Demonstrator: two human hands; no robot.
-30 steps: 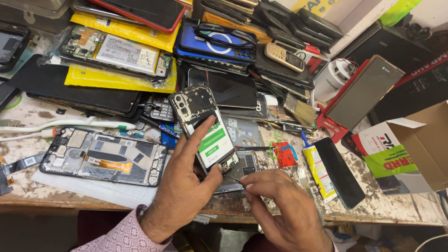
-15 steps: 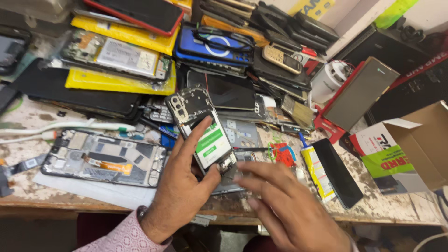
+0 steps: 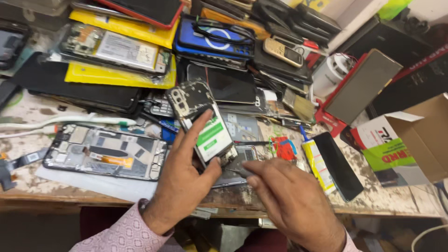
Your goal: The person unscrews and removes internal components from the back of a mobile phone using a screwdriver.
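My left hand [image 3: 182, 186] grips an opened phone [image 3: 201, 116] with its back cover off. The phone is tilted above the worn wooden bench [image 3: 392, 200]. A battery with a green and white label [image 3: 212, 137] shows inside it, and my index finger lies along its left edge. My right hand [image 3: 294, 200] is just right of and below the phone's lower end. Its fingers are pinched on what looks like a thin metal tool [image 3: 235, 171] whose tip points at the phone's bottom. Its palm side is hidden.
A second opened phone frame [image 3: 105, 151] lies at the left on a white sheet. At the right are a glue tube [image 3: 317, 161], a black screen panel [image 3: 337, 165] and a cardboard box [image 3: 420, 135]. Stacked phones and parts [image 3: 210, 37] fill the back. A white cable [image 3: 60, 122] runs at the left.
My right hand has slid a little right and forward, with its fingertips now at the phone's lower end. My left hand has kept the phone in nearly the same place.
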